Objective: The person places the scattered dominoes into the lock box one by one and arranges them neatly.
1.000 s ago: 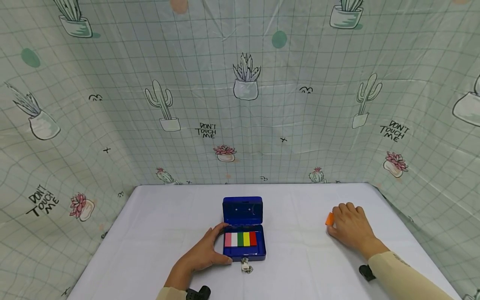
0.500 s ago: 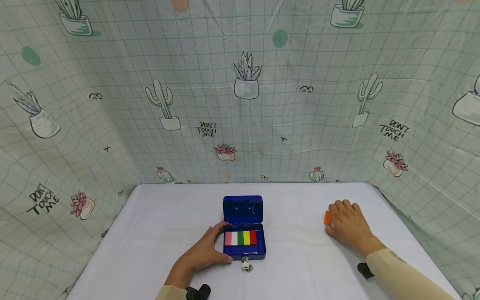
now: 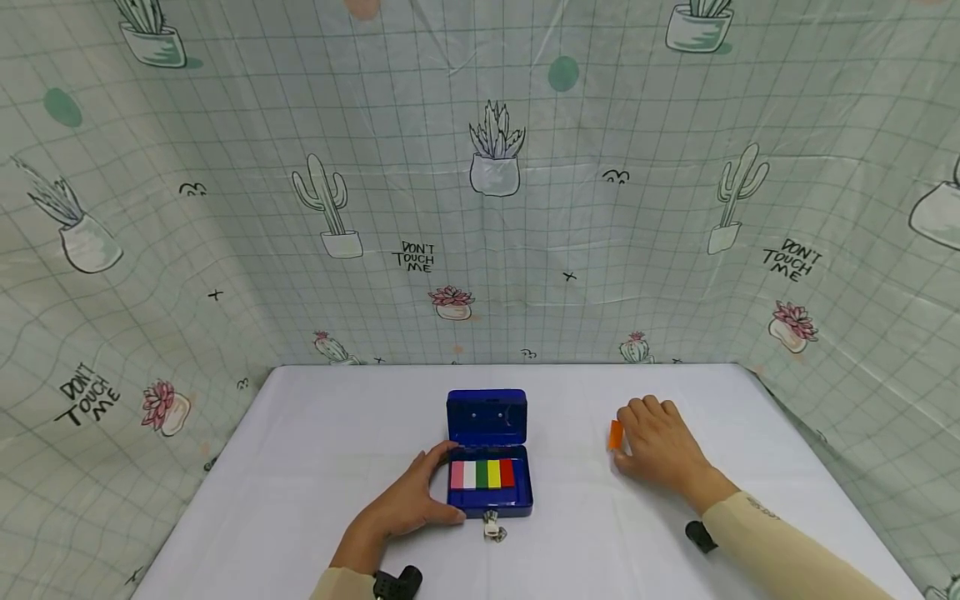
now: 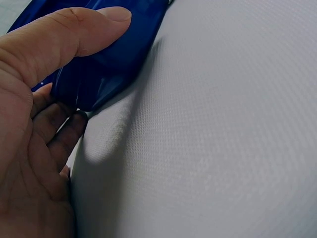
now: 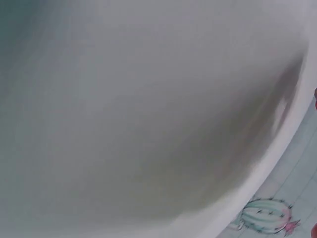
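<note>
A small blue cash box stands on the white table with its lid tipped up and back. Side by side in it lies a row of coloured blocks: pink, white, green, yellow and red. My left hand holds the box by its left side, thumb at the front corner and fingers at the rear. In the left wrist view the thumb lies over the blue wall. To the right, my right hand pinches an orange block between thumb and fingers, low over the table.
Keys hang from the lock at the box's front. The white-covered table reaches back to a cactus-print curtain, which also closes off both sides. The right wrist view mostly shows blurred white cloth.
My right hand has moved left toward the box, carrying the orange block. The left hand stays at the box.
</note>
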Available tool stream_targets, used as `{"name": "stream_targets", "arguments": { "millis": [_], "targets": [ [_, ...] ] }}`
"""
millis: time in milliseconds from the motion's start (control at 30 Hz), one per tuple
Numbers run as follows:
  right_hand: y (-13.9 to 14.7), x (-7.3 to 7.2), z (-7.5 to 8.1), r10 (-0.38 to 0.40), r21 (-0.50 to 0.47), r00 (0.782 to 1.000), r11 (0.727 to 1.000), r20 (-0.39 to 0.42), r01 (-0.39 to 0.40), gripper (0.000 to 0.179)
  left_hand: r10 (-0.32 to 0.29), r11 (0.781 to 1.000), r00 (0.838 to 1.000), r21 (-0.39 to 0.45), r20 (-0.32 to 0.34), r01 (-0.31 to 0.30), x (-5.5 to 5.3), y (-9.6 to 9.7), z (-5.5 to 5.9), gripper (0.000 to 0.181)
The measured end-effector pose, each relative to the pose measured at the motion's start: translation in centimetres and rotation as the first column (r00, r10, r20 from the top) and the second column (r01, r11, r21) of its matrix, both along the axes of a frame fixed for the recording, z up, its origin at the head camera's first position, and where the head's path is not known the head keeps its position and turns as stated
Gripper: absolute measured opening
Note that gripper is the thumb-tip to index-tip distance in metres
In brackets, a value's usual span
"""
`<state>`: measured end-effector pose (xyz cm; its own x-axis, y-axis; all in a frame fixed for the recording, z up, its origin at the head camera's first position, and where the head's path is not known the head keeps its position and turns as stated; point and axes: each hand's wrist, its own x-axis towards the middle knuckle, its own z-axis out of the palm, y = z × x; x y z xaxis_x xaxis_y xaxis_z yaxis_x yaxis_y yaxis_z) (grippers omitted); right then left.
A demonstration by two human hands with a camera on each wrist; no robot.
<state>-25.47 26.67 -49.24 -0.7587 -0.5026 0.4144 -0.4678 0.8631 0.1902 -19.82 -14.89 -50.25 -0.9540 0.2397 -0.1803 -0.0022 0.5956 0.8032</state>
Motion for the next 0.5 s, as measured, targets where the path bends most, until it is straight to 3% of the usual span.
{"name": "stream_targets", "arguments": {
  "millis": [333, 500],
  "targets": [
    [-5.0, 1.2, 1.3, 0.101, 0.041, 0.994, 0.994, -0.044, -0.099, 0.042, -0.001, 1.0, 1.0, -0.011, -0.008, 0.001, 0.0, 0.0, 0.0, 0.108],
    [-8.1, 2.1, 2.2, 0.188, 0.048, 0.981, 0.981, -0.055, -0.186, 0.04, -0.006, 1.0, 1.0, -0.002, -0.01, 0.006, 0.0, -0.1, -0.1, 0.107]
  ]
}}
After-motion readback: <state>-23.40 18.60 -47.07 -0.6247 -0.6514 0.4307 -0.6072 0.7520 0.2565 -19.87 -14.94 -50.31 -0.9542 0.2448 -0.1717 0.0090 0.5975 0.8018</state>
